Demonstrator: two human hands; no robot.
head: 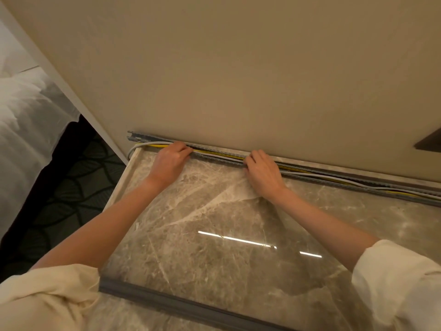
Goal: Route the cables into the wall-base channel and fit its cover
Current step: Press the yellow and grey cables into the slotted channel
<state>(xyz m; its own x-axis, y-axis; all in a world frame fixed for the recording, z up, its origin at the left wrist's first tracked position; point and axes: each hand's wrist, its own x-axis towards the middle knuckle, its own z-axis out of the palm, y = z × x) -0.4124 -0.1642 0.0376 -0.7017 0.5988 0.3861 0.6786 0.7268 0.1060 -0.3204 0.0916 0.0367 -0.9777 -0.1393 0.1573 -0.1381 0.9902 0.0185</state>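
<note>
A grey slotted channel point(140, 137) runs along the foot of the beige wall, from upper left to the right edge. Inside it lie a yellow cable point(214, 152), a white cable point(152, 143) and a dark one. The white cable curls out of the channel's left end. My left hand point(170, 161) rests at the channel near its left end, fingers curled over the cables. My right hand point(262, 173) lies further right, its fingers curled over the channel's front edge onto the cables. A long grey cover strip point(181, 304) lies loose on the marble slab point(214, 211), close to me.
The marble slab ends at the left in a raised edge point(119, 185), with dark patterned carpet point(71, 192) below. A bed with white linen point(28, 130) stands at far left. A dark fitting point(429, 142) juts from the wall at right.
</note>
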